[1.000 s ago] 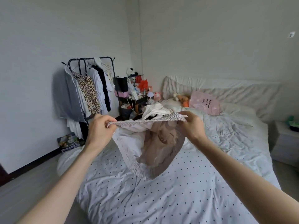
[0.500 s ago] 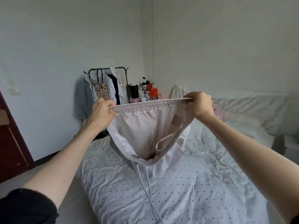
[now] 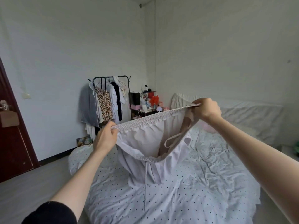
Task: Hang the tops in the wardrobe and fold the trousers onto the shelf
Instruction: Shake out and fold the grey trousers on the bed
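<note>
You've got one pair of pale trousers point(image 3: 145, 143) up in the air over the bed point(image 3: 202, 183), waistband stretched wide, the legs hanging down and pooling on the dotted cover. Your left hand point(image 3: 106, 138) pinches the near-left end of the elastic band, fingers curled tight on it; your right hand point(image 3: 206, 108) grips the far-right end, higher up. So the band's long axis runs from lower left to upper right between your two hands, and the legs drop straight below it. One drawstring dangles down the front. The left hand sits nearer you. To fold, I'd judge you need to bring those two ends together. One clothes rack point(image 3: 111, 97) stands well apart by the wall, with several tops on it.
</note>
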Demonstrator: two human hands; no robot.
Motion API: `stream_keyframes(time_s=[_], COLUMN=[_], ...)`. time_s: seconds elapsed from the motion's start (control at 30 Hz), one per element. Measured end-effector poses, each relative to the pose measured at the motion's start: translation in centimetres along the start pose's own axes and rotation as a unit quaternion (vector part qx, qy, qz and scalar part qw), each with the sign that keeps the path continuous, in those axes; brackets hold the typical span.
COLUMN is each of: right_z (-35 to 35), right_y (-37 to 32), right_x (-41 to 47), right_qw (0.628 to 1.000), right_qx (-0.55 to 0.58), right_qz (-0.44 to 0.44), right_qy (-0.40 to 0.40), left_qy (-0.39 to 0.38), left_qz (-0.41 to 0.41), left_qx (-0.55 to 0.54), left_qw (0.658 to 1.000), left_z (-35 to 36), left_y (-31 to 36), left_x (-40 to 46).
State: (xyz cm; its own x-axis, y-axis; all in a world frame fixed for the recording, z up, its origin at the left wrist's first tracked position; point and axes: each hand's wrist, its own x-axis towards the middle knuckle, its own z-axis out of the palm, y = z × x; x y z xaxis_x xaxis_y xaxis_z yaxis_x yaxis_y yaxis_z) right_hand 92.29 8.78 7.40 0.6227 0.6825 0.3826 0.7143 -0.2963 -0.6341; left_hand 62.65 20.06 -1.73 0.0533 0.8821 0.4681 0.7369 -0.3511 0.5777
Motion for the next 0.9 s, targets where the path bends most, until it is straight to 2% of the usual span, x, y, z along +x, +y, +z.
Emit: stream_keyframes(time_s=[0.2,0.27,0.33,0.4,0.43,0.53,0.73,0.9], right_z=[0.7,0.9,0.8,0.3,-0.1,-2.0,-7.4,-13.0], right_y=[3.8,4.0,3.4,2.7,2.4,1.1,-4.0,-8.5], right_x=[-2.3,-2.2,-1.6,-0.8,-0.4,1.0,3.8,5.5], right_qw=[0.994,0.992,0.979,0.959,0.952,0.932,0.884,0.856], right_qx=[-0.052,-0.001,0.114,0.216,0.247,0.330,0.452,0.485], right_qz=[0.077,0.105,0.147,0.165,0.167,0.150,0.089,-0.011], right_qy=[-0.063,-0.075,-0.084,-0.075,-0.065,-0.016,0.082,0.179], left_qy=[-0.076,-0.082,-0.062,-0.034,-0.025,0.000,0.113,0.200], left_qz=[0.001,-0.015,-0.032,-0.061,-0.089,-0.157,-0.046,0.027], left_qx=[0.002,0.000,-0.025,-0.094,-0.166,-0.361,-0.472,-0.499], left_qw=[0.997,0.996,0.997,0.993,0.982,0.919,0.873,0.843], left_z=[0.0,-0.5,-1.2,-2.2,-2.8,-5.1,-10.6,-15.5], left_y=[-0.3,-0.6,-0.7,0.1,0.8,3.3,9.8,15.0], left_x=[-1.5,-1.8,-1.3,-0.4,0.0,1.8,5.7,8.8])
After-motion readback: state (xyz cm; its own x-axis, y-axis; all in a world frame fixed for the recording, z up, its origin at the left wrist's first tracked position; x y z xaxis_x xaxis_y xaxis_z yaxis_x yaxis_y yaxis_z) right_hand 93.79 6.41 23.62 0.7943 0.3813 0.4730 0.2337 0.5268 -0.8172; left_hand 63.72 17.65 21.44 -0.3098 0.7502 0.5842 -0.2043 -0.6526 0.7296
